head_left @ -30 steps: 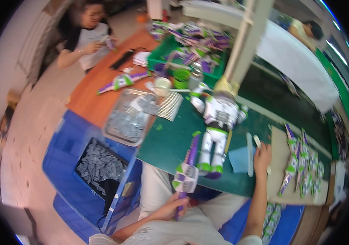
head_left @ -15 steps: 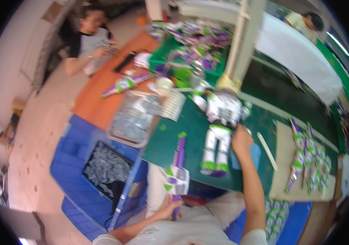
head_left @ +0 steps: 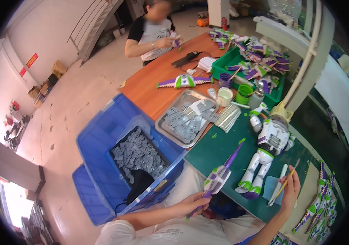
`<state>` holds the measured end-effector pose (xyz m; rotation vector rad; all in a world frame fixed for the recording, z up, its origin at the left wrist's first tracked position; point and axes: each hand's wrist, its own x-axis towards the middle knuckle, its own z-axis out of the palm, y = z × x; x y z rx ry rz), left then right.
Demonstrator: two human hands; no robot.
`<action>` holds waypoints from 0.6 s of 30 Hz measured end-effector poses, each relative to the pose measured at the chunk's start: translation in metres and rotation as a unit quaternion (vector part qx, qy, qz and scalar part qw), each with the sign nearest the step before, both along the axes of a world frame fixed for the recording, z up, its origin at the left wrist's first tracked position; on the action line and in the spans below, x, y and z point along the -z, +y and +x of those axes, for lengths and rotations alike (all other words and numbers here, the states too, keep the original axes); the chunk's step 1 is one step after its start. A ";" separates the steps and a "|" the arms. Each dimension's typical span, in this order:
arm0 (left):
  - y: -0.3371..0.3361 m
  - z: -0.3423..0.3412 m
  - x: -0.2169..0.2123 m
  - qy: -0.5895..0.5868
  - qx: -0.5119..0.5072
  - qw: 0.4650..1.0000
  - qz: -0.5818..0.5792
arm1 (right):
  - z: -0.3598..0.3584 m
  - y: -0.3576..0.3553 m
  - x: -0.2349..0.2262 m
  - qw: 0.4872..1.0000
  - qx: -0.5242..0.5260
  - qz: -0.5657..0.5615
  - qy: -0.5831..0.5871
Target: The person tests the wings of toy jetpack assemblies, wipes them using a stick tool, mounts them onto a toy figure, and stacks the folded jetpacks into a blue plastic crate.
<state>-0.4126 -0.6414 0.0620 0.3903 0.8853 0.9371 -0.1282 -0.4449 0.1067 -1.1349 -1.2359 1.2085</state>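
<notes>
Blue bin (head_left: 97, 134) of grey parts leftmost; person's left hand (head_left: 199, 203) wrapped round purple end of winged toy piece (head_left: 217, 178), at green tabletop's (head_left: 211, 148) near edge; toy figure (head_left: 273, 135) lying beyond; right hand (head_left: 292, 188) pinching slim yellow tool (head_left: 283, 185) over blue sheet (head_left: 270, 183)

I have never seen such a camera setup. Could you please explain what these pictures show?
There is no machine: these are a person's two bare hands. Every picture comes from one fisheye camera worn on the person's head, looking down, so straight edges bend. The left hand grips the purple end of a winged toy piece. The right hand holds a thin yellow stick, perhaps a brush. On the green surface lies a toy spaceman figure. To its left is a shallow tray of grey parts; at far right, similar winged pieces lie on a tan sheet. Another person is beyond the brown table.
</notes>
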 end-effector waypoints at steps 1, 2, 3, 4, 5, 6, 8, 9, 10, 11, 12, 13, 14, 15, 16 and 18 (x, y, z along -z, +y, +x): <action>0.004 0.000 -0.003 -0.002 -0.006 1.000 -0.010 | -0.009 -0.024 -0.023 0.999 -0.050 0.008 0.005; 0.014 0.000 -0.006 0.050 -0.003 0.998 0.030 | -0.017 -0.043 -0.041 0.995 -0.094 0.018 0.011; 0.021 0.000 -0.010 0.101 0.004 0.992 0.072 | -0.032 -0.057 -0.053 0.996 -0.091 0.010 0.009; 0.023 -0.002 -0.013 0.096 0.006 0.993 0.067 | -0.049 -0.066 -0.066 0.989 -0.060 0.113 -0.074; 0.026 -0.003 -0.018 0.118 -0.035 0.987 0.099 | -0.062 -0.070 -0.077 0.963 -0.030 0.216 -0.158; 0.033 -0.005 -0.023 0.138 -0.072 0.979 0.133 | -0.070 -0.070 -0.082 0.947 0.028 0.264 -0.179; 0.046 -0.005 -0.034 0.148 -0.089 0.973 0.150 | -0.080 -0.069 -0.087 0.893 -0.023 0.363 -0.265; 0.051 -0.006 -0.041 0.160 -0.098 0.970 0.152 | -0.092 -0.073 -0.087 0.888 -0.113 0.358 -0.265; 0.055 -0.007 -0.047 0.170 -0.104 0.968 0.150 | -0.103 -0.080 -0.082 0.878 -0.202 0.344 -0.263; 0.053 -0.007 -0.054 0.158 -0.113 0.969 0.152 | -0.111 -0.086 -0.072 0.863 -0.240 0.344 -0.283; 0.058 -0.007 -0.059 0.143 -0.113 0.970 0.160 | -0.113 -0.089 -0.063 0.846 -0.270 0.344 -0.306; 0.061 -0.008 -0.059 0.125 -0.114 0.970 0.172 | -0.115 -0.091 -0.053 0.847 -0.270 0.332 -0.316; 0.062 -0.006 -0.057 0.109 -0.117 0.970 0.185 | -0.115 -0.094 -0.045 0.841 -0.274 0.325 -0.334; 0.064 -0.006 -0.057 0.114 -0.117 0.969 0.188 | -0.117 -0.095 -0.041 0.836 -0.276 0.320 -0.350; 0.065 -0.006 -0.059 0.109 -0.114 0.970 0.183 | -0.117 -0.095 -0.040 0.836 -0.276 0.314 -0.354; 0.065 -0.006 -0.061 0.106 -0.083 0.971 0.198 | -0.116 -0.096 -0.041 0.837 -0.259 0.299 -0.379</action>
